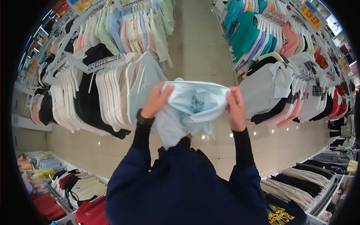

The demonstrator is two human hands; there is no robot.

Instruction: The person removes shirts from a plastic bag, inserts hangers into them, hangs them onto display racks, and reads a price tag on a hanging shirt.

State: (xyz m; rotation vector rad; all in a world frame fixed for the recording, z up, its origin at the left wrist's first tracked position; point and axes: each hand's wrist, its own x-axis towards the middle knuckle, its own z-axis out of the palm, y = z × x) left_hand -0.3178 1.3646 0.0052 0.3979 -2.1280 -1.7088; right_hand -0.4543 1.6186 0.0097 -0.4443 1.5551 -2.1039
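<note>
Stretching an upper edge taut, both hands hold a pale blue garment [183, 114] in front of the body, above the aisle floor [202, 48]. The left hand [154, 101], a black band [144, 119] at its wrist, pinches the left end of that edge between thumb and fingers; the right hand [236, 108] grips the right end in much the same way, so the hands are spread apart with the fabric slung between them. As far as can be judged, the garment is off any hanger and opened out, but neither hung nor folded yet; its lower part hangs loose, and how much handling remains does not show. The cloth itself gapes like a shallow pouch (a dark print [197, 102] shows within the gap, nothing else that can be made out). Just left of the garment is a grey-blue top [146, 77] on a hanger, at the near end of a row of white and black clothes [69, 95]. To the garment's right stands another row of white, pink and black tops [266, 90]. Well back from the garment, toward the wearer's left, a white-edged shelf [71, 216] carries folded clothes [48, 164], too small to tell apart.
</note>
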